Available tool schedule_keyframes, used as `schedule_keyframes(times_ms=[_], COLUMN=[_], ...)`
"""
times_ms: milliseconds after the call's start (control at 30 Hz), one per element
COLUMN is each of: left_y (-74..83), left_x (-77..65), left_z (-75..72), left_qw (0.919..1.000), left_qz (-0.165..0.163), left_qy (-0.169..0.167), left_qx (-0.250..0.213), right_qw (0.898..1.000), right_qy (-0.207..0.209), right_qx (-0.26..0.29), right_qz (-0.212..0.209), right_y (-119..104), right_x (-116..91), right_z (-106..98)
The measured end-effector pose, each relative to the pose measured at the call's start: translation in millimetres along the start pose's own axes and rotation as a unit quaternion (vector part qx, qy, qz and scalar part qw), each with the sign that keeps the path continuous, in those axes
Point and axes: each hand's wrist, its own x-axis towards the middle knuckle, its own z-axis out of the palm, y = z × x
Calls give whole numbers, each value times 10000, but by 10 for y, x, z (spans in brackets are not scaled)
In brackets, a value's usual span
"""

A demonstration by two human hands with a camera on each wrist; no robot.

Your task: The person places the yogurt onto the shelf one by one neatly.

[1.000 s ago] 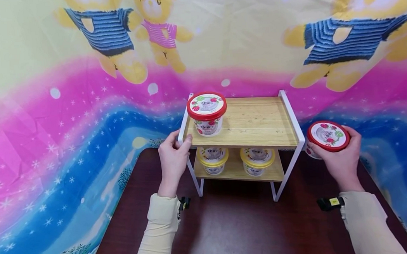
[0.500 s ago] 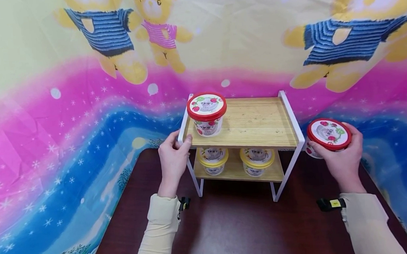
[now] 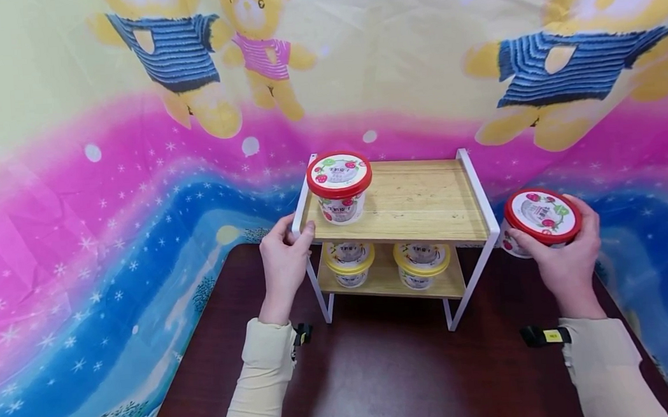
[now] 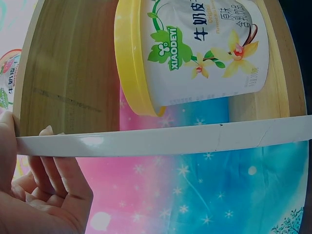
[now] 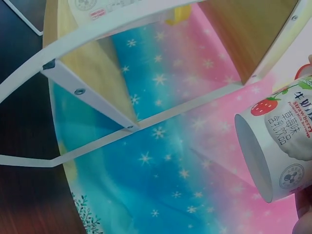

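My right hand [image 3: 575,261] grips a red-lidded strawberry milk tub [image 3: 543,216] out to the right of a two-tier shelf rack [image 3: 425,196]. In the right wrist view the tub's white underside shows, tilted, with nothing under it. My left hand [image 3: 286,256] holds the rack's front left corner, thumb at the top board and fingers round the white metal frame [image 4: 161,141]. Another red-lidded tub [image 3: 340,186] stands on the left of the top board. Below, two yellow-lidded tubs [image 3: 350,263] stand on the lower board [image 3: 381,284], one left, one right.
The rack's white legs [image 3: 459,312] stand on a dark brown table [image 3: 401,370]. Behind and at both sides hangs a cloth backdrop [image 3: 406,76] printed with bears and snowflakes. The rack's white right side frame [image 3: 479,193] lies between the held tub and the top board.
My right hand has raised the red-lidded tub a little and shifted it slightly right. The left hand and the rack stay in place.
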Motion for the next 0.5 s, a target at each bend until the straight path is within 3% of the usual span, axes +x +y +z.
schedule_keyframes(times_ms=[500], left_y=[-20], left_x=[6], left_z=[13], left_qw=[9999], left_qz=[84], left_qy=[51], left_qx=[19], right_qw=[10000], right_qy=[28], right_qx=[-16], right_qz=[-18], right_y=[-224], right_x=[-34], right_z=[-56])
